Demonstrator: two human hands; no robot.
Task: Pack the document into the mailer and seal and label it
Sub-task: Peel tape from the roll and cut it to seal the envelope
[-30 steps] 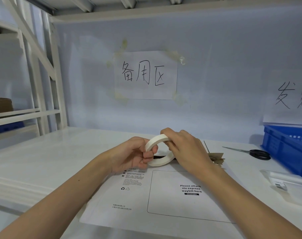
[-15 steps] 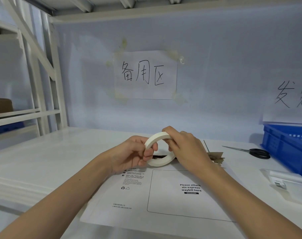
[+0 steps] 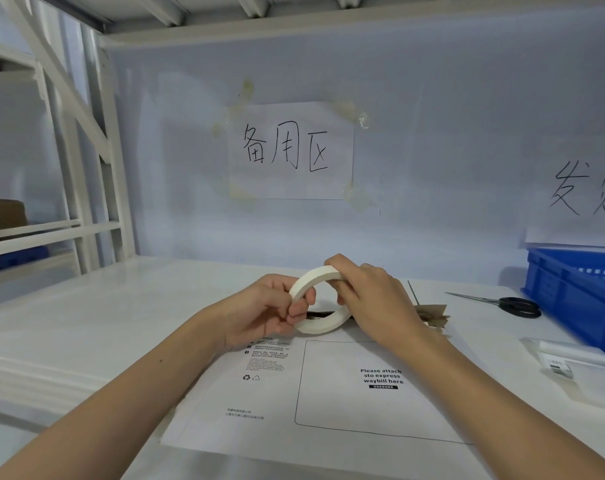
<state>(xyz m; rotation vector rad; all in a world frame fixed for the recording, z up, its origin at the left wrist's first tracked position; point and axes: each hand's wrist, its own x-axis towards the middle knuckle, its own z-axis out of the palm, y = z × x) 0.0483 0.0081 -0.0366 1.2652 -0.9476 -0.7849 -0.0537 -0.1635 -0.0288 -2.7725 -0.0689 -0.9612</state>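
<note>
A white mailer (image 3: 328, 403) lies flat on the white table, printed with a waybill box and small text. Above its far edge I hold a roll of white tape (image 3: 320, 325) in both hands. My left hand (image 3: 263, 311) pinches the roll's left side, with thumb and fingers curled round the rim. My right hand (image 3: 370, 297) grips the top and right side of the roll from above. The document is not visible.
Black-handled scissors (image 3: 512, 304) lie at the back right, beside a blue crate (image 3: 578, 289). A crumpled brown paper scrap (image 3: 432, 315) sits just behind my right hand. A clear bag with a white item (image 3: 571, 355) lies at the right. Paper signs hang on the wall.
Both hands have lifted the tape roll slightly. The mailer has not moved.
</note>
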